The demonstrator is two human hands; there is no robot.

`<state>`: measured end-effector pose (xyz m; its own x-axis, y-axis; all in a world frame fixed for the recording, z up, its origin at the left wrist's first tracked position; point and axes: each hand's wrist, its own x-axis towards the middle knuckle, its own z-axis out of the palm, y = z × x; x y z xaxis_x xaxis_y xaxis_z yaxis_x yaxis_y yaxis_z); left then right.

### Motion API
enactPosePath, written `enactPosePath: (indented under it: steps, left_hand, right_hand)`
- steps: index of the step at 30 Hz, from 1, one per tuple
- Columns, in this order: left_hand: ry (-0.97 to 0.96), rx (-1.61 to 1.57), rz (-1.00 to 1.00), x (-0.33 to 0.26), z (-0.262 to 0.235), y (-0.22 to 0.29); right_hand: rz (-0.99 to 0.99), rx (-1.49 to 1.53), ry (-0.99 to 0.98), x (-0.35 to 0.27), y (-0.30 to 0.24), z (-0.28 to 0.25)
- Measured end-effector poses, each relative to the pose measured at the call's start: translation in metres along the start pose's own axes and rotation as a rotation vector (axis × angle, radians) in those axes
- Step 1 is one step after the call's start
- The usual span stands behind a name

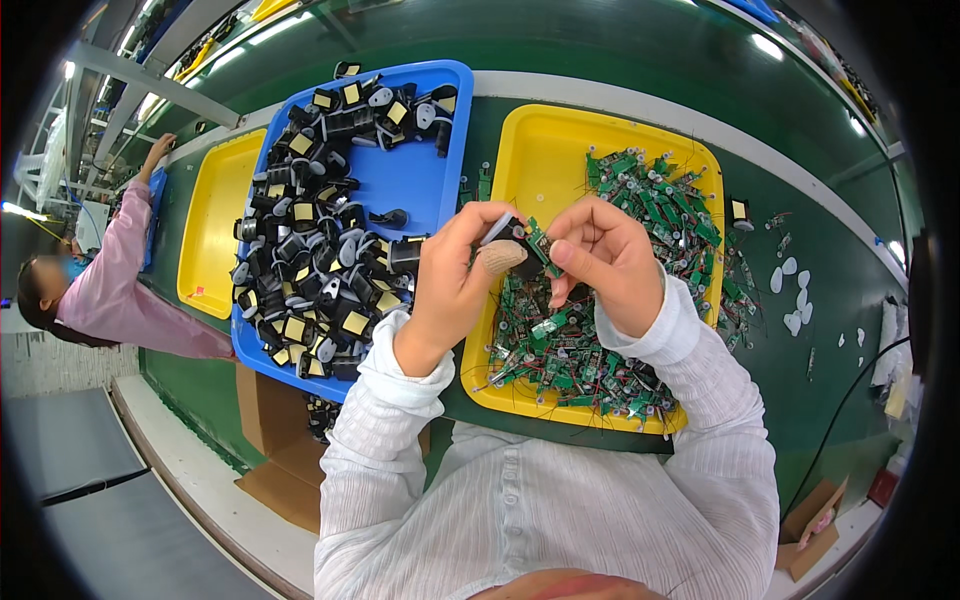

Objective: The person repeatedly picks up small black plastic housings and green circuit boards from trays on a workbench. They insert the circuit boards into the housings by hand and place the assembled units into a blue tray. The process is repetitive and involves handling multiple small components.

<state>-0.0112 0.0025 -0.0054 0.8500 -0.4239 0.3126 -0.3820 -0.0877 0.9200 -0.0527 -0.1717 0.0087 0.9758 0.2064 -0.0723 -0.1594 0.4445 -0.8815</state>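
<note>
My left hand (445, 285) is closed on a small black plastic housing with a grey end piece (497, 229). A beige cover (502, 257) wraps the thumb of that hand. Between the thumb and fingers of my right hand (618, 268) is a small green circuit board (542, 250), its left end right up against the housing. Whether the board sits inside the housing is hidden by my fingers. Both hands are above a yellow tray (540, 165) heaped with green circuit boards (560, 345) that have thin wires.
Left of it, a blue tray (405, 175) holds many black housings (330, 260) with pale yellow pads. Another yellow tray (205, 240) lies farther left, near a person in pink (125, 240). White flat pieces (790, 290) and loose boards lie at the right. A cardboard box (275, 440) stands below.
</note>
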Motion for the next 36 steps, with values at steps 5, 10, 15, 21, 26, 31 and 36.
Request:
enactPosePath:
  steps: [5, 10, 15, 21, 26, 31, 36]
  left_hand:
    - [-0.002, 0.039, -0.023, -0.001, 0.001, 0.001]
    - [0.032, 0.153, 0.043, -0.001, 0.0, 0.002]
    - [0.024, 0.209, 0.101, 0.0, 0.0, 0.001]
    - [-0.071, 0.163, 0.093, 0.001, 0.0, -0.003]
    - [-0.103, 0.021, -0.009, 0.004, 0.006, 0.009]
    - [-0.089, 0.006, -0.067, 0.004, 0.002, 0.006]
    - [-0.082, 0.314, 0.041, 0.009, -0.023, 0.004]
  right_hand:
    - [-0.013, -0.026, -0.019, 0.001, 0.003, 0.0]
    - [0.073, -0.1, -0.053, 0.003, 0.002, -0.001]
    - [0.131, -0.113, -0.116, 0.003, 0.003, -0.005]
    - [0.04, -0.145, -0.036, 0.001, 0.012, -0.002]
    - [-0.194, -0.48, 0.09, 0.001, 0.012, 0.002]
    - [-0.176, -0.549, 0.06, 0.004, 0.01, 0.004]
    - [-0.141, -0.63, -0.044, 0.021, -0.005, 0.001]
